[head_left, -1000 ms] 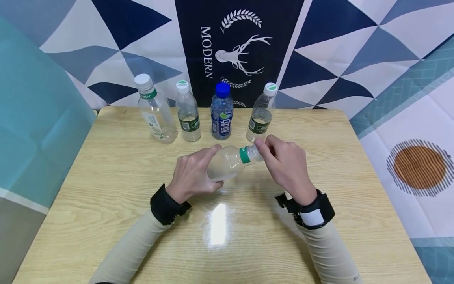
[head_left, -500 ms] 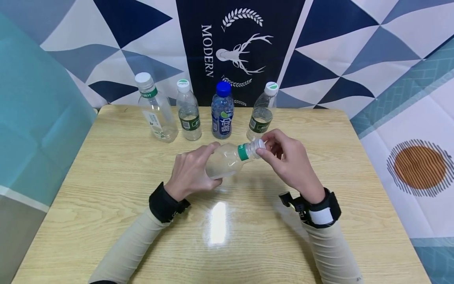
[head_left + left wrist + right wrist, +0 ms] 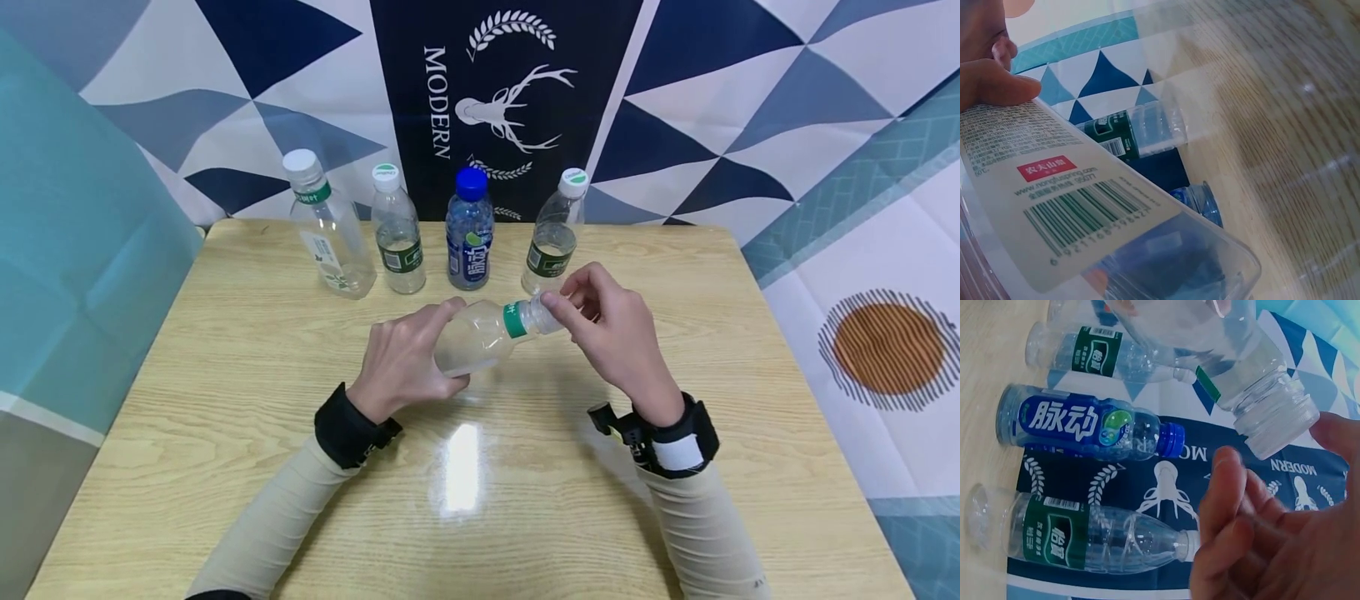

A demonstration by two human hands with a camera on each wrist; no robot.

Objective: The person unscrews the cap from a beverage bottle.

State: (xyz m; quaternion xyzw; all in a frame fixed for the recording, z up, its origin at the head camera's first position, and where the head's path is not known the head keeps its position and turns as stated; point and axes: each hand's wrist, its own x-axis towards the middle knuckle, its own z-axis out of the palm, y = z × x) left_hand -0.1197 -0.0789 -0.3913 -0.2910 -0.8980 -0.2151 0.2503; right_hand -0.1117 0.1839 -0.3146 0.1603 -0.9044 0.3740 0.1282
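A clear plastic bottle (image 3: 476,337) with a green neck band lies tilted sideways above the table, its neck pointing right. My left hand (image 3: 408,358) grips its body, and in the left wrist view the thumb presses beside a white label (image 3: 1085,194) with a barcode. My right hand (image 3: 618,333) is at the neck end, thumb and bent fingers about the white cap (image 3: 1279,428). In the right wrist view the thumb tip meets one side of the cap and the index fingertip (image 3: 1229,459) sits close by the other.
Along the back of the wooden table (image 3: 525,500) stand a large clear bottle (image 3: 337,242), a small green-labelled bottle (image 3: 399,242), a blue-capped bottle (image 3: 470,233) and another green-labelled bottle (image 3: 553,237) near my right hand. A patterned cloth (image 3: 315,75) hangs behind them.
My right hand first closed over the cap, then loosened and turned, and now its thumb and fingers are back around the cap. The left hand keeps its grip on the bottle.
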